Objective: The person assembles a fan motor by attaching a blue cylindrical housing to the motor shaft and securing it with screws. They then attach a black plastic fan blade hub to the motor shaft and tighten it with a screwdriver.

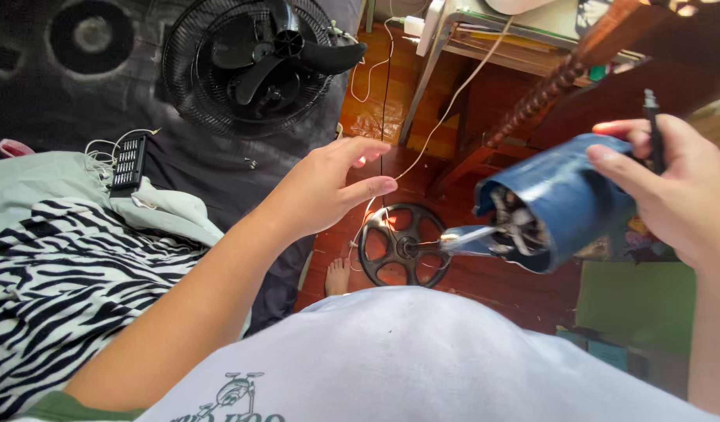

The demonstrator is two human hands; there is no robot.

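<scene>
Nearest the camera is the person's white shirt (422, 359), filling the bottom edge of the view. From the lower left a bare forearm runs up to the left hand (329, 187), which hangs open in the air, fingers loosely curved, with thumb and forefinger close to pinching a thin white thread (446, 109); whether they actually grip it cannot be told.

The right hand (677, 191) is closed around 2 things at once: a blue motor housing (563, 199), held with its open end tilted toward the person so the metal shaft (473, 238) and the windings inside show, and a slim dark tool (653, 133) pinched upright between the fingers, seemingly parked there so it stays handy.

On the left, a zebra-striped cloth (55, 281) and a pale green sheet (39, 176) cover a bed, with a small black gadget (128, 162) and tangled white wires resting near the bed's far edge.

Below, on the red wooden floor (485, 289), lies a black spoked ring (403, 244) beside a bare foot (338, 275). Farther off lies a black fan (254, 62) with its grille intact, and a grey-framed desk (469, 39) sits at the top edge.
</scene>
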